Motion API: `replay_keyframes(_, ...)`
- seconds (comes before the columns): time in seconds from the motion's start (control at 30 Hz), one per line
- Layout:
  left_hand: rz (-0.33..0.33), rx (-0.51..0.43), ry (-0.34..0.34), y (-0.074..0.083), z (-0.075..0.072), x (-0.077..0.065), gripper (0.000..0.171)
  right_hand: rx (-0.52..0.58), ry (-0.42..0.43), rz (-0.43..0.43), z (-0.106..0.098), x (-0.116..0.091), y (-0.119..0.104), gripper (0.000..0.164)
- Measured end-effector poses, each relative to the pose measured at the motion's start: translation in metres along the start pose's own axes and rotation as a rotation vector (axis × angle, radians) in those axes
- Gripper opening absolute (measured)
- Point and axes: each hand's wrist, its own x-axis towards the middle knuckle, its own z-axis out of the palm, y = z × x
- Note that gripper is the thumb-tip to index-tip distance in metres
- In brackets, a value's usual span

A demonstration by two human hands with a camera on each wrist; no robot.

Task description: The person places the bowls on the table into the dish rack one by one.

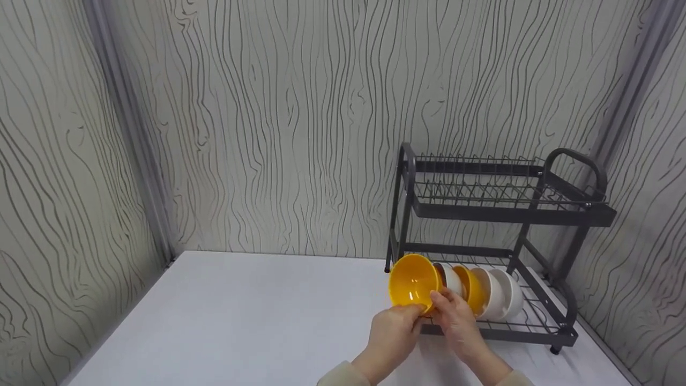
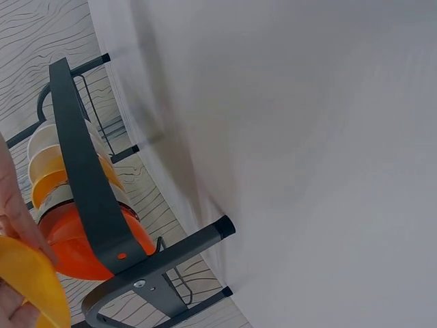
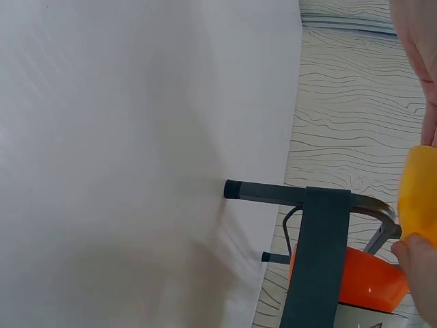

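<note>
A yellow bowl point(image 1: 412, 276) is held between both hands at the left end of the rack's lower tier, its hollow facing back toward me. My left hand point(image 1: 392, 333) pinches its lower rim, thumb over the edge. On the right side of the same rim, my right hand point(image 1: 456, 324) grips with thumb and fingers. Right behind it, an orange-red bowl point(image 2: 72, 246) sits in the rack, mostly hidden by the yellow one in the head view. Further right stand a white bowl with a dark rim point(image 1: 452, 280), another yellow bowl point(image 1: 474, 292) and two white bowls point(image 1: 512, 297), all on edge.
A dark two-tier dish rack point(image 1: 514, 214) stands at the right of the white table point(image 1: 241, 316). Its upper tier carries wire dividers point(image 1: 477, 190) above the bowls. Wood-grain patterned panels point(image 1: 295, 123) enclose the table at the back and sides.
</note>
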Motion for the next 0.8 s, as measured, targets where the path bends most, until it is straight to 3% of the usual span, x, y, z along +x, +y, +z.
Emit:
replay_keyframes(0.17,-0.008,-0.018,-0.005,-0.003,0.001,-0.004,0.032,-0.02,0.037,-0.031,-0.011,0.002,-0.012,0.061)
replay_keyframes(0.33,-0.026,-0.03,-0.059,-0.005,0.005,-0.01,0.035,-0.061,0.062,-0.061,-0.026,0.003,-0.022,0.064)
replay_keyframes(0.4,-0.032,-0.039,-0.128,-0.005,0.006,-0.012,0.034,-0.065,0.076,-0.071,-0.034,0.003,-0.025,0.065)
replay_keyframes(0.6,-0.076,-0.069,-0.417,-0.005,0.011,-0.014,0.037,-0.124,0.162,-0.071,-0.057,0.004,-0.032,0.072)
replay_keyframes(0.8,-0.105,-0.087,-0.527,-0.008,0.017,-0.019,0.038,-0.05,0.224,-0.099,-0.079,0.007,-0.033,0.076)
